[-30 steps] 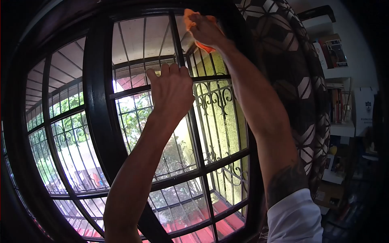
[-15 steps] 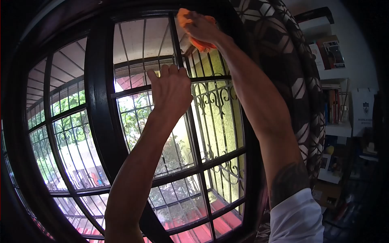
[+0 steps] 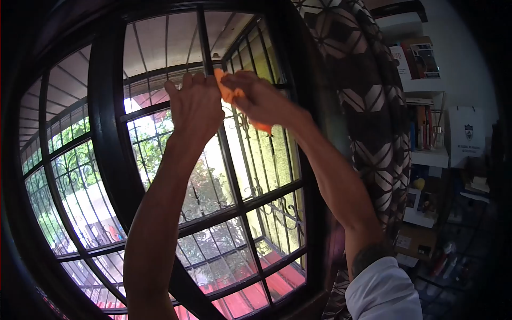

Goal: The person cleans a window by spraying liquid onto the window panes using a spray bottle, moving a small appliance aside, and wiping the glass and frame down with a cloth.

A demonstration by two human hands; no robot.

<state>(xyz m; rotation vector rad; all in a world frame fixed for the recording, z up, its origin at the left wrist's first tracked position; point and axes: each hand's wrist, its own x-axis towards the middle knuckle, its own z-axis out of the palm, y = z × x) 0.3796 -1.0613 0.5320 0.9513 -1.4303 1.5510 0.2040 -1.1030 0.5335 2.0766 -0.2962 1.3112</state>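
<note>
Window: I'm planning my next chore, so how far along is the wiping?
Done: no pane can be confirmed finished; any streaks are too faint to judge. In hand: the right hand holds the orange cloth by the upper bars, beside the left hand. Left: probably more wiping there; whether the lower panes need it, I can't tell.

To your right you have white shelves (image 3: pixel 431 158) — one carries a row of upright books (image 3: pixel 423 125), with a clear container (image 3: pixel 438 128) just beside them. On the ledge (image 3: pixel 421 85) above, you see more volumes (image 3: pixel 418 58) — lower down, a cardboard box (image 3: pixel 413 240) sits in dim light.
</note>
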